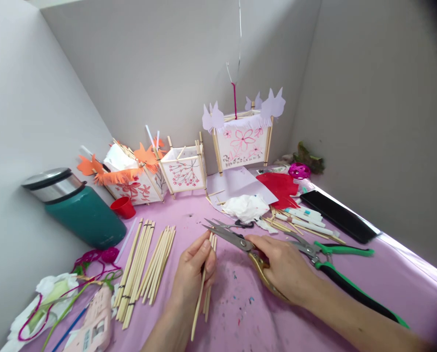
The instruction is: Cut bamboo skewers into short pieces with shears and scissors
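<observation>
My left hand (198, 261) is closed around a few thin wooden sticks (199, 304), which slant down toward me. In my right hand (277, 261) is a pair of scissors (236, 239) with gold-coloured handles. The scissor blades point left and cross the upper ends of the sticks, just above my left fingertips. Whether the blades touch a stick I cannot tell. To the left lie bundles of sticks, one longer with dark bands (135, 269) and one shorter (158, 264). Behind the blades rests a small dark-handled pair of scissors (236, 224).
Green-handled pruning shears (324, 259) lie by my right forearm. A teal bottle (82, 210), a red cup (123, 208) and a pink glue gun (93, 322) are at left. Paper lanterns (185, 171) stand behind; another (243, 142) hangs from a wire. A black phone (339, 215) lies right.
</observation>
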`<state>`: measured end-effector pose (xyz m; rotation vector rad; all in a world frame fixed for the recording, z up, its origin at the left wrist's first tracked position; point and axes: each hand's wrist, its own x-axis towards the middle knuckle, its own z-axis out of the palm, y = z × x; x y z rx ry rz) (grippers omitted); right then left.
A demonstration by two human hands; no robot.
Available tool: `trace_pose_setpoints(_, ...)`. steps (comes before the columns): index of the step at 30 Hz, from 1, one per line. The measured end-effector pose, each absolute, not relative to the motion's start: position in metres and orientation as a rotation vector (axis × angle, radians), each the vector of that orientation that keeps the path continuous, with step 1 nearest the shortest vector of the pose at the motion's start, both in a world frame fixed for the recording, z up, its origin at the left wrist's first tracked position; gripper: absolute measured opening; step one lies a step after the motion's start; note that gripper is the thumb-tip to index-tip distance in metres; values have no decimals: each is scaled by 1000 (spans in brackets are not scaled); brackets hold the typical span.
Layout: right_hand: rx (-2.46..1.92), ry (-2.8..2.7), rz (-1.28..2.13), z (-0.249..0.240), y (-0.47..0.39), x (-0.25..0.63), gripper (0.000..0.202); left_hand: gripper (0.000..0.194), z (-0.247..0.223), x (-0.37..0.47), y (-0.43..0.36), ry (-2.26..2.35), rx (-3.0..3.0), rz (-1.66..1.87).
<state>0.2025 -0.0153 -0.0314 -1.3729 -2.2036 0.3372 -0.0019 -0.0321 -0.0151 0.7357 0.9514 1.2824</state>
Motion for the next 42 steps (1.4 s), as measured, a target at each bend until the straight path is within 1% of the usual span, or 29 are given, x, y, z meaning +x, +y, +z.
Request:
trace_pose_setpoints(3, -1382, -2225, 372, -27, -17, 204, 21, 60, -15, -3, -33, 948, 746, 1273)
trace_pose_setpoints(5, -1385, -2226, 368, -26, -18, 205, 17, 61, -14, -4, -33, 953, 755, 1269)
trace_pose_setpoints(7, -1357, -2223, 351, -28, -18, 205, 19, 62, -14, -4, -34, 970, 760, 1276)
trace_pose_setpoints(10, -1317, -2227, 315, -33, -17, 204, 30, 64, -14, -4, -34, 1004, 758, 1283)
trace_pose_setpoints(12, -1317, -2235, 293, -34, -16, 204, 33, 65, -14, -3, -34, 1023, 753, 1282)
trace_pose_setpoints(14, -1333, -2234, 298, -34, -15, 204, 32, 67, -14, -3, -34, 1035, 751, 1280)
trace_pose_setpoints(20, -1390, -2254, 362, -28, -17, 203, 17, 69, -10, -2, -36, 1012, 772, 1256)
trace_pose_setpoints(24, -1403, -2183, 354, -29, -14, 203, 19, 71, -3, -7, -34, 1150, 873, 1266)
trace_pose_setpoints(26, -1390, -2140, 330, -30, -11, 204, 21, 67, 0, -12, -31, 1313, 955, 1315)
trace_pose_setpoints(30, -1390, -2123, 281, -32, -8, 206, 22, 43, 1, -26, -26, 1681, 1278, 1380)
trace_pose_setpoints(31, -1401, -2136, 280, -33, -9, 206, 23, 35, 0, -29, -26, 1815, 1407, 1308)
trace_pose_setpoints(33, -1414, -2165, 287, -34, -9, 205, 25, 22, -4, -32, -25, 2066, 1693, 945)
trace_pose_setpoints(34, -1411, -2174, 292, -35, -10, 205, 26, 20, -6, -33, -26, 2122, 1810, 723)
trace_pose_setpoints(35, -1404, -2179, 293, -35, -10, 204, 27, 23, -8, -33, -26, 2160, 1883, 593)
trace_pose_setpoints(36, -1399, -2180, 289, -36, -11, 203, 27, 27, -9, -32, -26, 2183, 1932, 544)
trace_pose_setpoints(38, -1403, -2175, 278, -36, -11, 203, 28, 33, -11, -30, -27, 2222, 1970, 613)
trace_pose_setpoints(40, -1414, -2168, 282, -36, -11, 203, 28, 34, -10, -29, -27, 2208, 1994, 612)
trace_pose_setpoints(42, -1406, -2166, 298, -37, -11, 204, 29, 32, -10, -27, -27, 2135, 2006, 520)
